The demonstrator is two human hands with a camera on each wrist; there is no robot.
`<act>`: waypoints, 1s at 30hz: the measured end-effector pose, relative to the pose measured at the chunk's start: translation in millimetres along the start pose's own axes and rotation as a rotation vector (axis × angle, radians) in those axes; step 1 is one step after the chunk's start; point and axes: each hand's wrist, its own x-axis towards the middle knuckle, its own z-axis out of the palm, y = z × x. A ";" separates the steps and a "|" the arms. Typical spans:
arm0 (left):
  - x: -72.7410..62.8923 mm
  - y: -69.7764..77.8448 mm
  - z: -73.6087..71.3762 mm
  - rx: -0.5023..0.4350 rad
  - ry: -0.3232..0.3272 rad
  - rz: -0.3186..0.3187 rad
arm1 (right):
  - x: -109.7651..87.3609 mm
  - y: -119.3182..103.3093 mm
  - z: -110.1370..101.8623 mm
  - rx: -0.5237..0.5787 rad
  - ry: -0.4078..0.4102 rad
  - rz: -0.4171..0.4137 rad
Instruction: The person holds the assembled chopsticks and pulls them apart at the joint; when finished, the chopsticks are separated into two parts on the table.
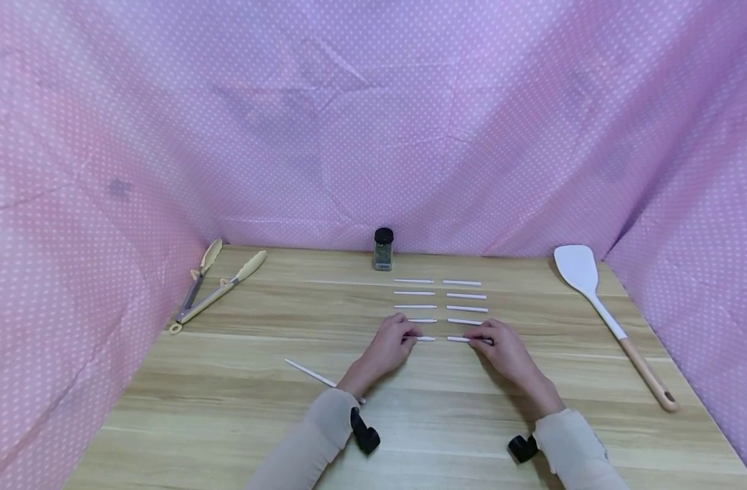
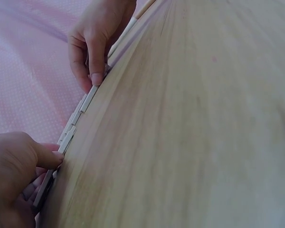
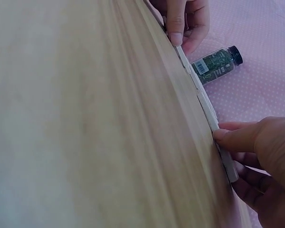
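Observation:
My left hand (image 1: 388,344) pinches a slim white stick (image 1: 426,339) between thumb and fingers; its right end narrows. Opposite it, my right hand (image 1: 502,346) pinches another white stick (image 1: 457,339), plain-ended on the side facing the first. A short gap separates the two, roughly in line. In the right wrist view, thumb and fingers grip the right-hand stick (image 3: 229,167) along its length. Beyond the hands lie several more white sticks in two columns, a left one (image 1: 414,293) with narrowed right ends and a right one (image 1: 467,296).
A longer white stick (image 1: 310,372) lies slanted, partly under my left wrist. Cream-tipped tongs (image 1: 210,304) lie spread at the left. A black-lidded herb jar (image 1: 383,250) stands at the back. A white spatula (image 1: 606,314) with a wooden handle lies right. Pink dotted cloth (image 1: 373,122) surrounds the wooden table (image 1: 183,408).

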 end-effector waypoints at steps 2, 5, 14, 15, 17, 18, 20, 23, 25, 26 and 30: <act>-0.6 0.9 -1.4 0.009 -0.005 -0.001 | 0.0 -0.6 -0.4 0.000 -0.007 0.006; -2.1 2.7 -4.4 0.030 -0.011 -0.002 | -0.2 -1.9 -1.7 -0.002 -0.016 0.013; -13.1 2.9 -24.9 0.098 -0.011 0.011 | -0.1 -20.1 -10.9 0.026 0.007 0.029; -14.6 2.2 -29.6 0.088 -0.015 0.004 | 0.6 -24.4 -11.4 0.031 0.008 0.021; -18.2 -0.7 -40.6 0.069 -0.016 0.000 | 2.6 -34.5 -11.3 0.049 0.011 -0.005; -20.1 -3.0 -46.6 0.062 -0.018 -0.001 | 3.8 -39.8 -10.4 0.060 0.012 -0.021; -23.9 -8.2 -58.7 0.047 -0.024 -0.009 | 5.9 -50.6 -7.9 0.076 0.017 -0.061; -30.9 -17.8 -77.7 0.031 -0.037 -0.027 | 7.7 -67.2 -1.7 0.108 0.005 -0.103; -37.0 -25.6 -90.2 0.018 -0.042 -0.059 | 8.1 -78.6 4.2 0.127 -0.012 -0.123; -40.7 -30.1 -96.0 0.019 -0.038 -0.067 | 8.1 -84.3 7.8 0.142 -0.022 -0.131; -59.3 -50.6 -117.5 0.002 -0.028 -0.115 | 7.0 -108.1 25.4 0.215 -0.076 -0.159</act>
